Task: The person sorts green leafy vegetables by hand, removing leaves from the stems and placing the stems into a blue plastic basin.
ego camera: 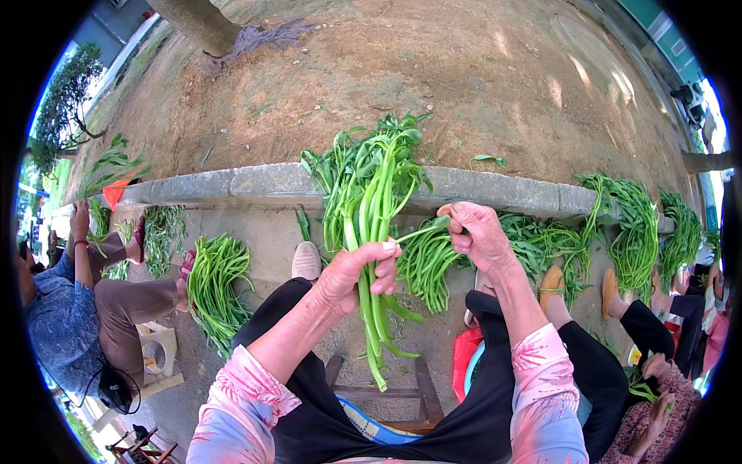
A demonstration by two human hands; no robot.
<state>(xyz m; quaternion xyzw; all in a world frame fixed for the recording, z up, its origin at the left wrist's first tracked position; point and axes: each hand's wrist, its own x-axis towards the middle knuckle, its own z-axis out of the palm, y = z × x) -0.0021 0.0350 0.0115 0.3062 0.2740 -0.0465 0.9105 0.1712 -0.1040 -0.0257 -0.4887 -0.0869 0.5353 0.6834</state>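
My left hand (352,274) is closed around a bunch of leafy green stems (379,203), which look like water spinach. Its leaves point away from me and overlap the kerb, while the cut stem ends hang down between my knees. To the right, my right hand (480,235) pinches the leafy end of a thin green stem (426,228) between thumb and fingers. That stem stretches across to my left thumb. Behind and below it, a pile of loose greens (429,264) lies on the pavement against the kerb.
A concrete kerb (266,184) runs across, with bare soil (406,75) beyond. More greens (217,290) lie at left and drape over the kerb (629,232) at right. People sit close on both sides. A red plastic bag (464,359) lies beside my right leg, near a wooden stool (428,394).
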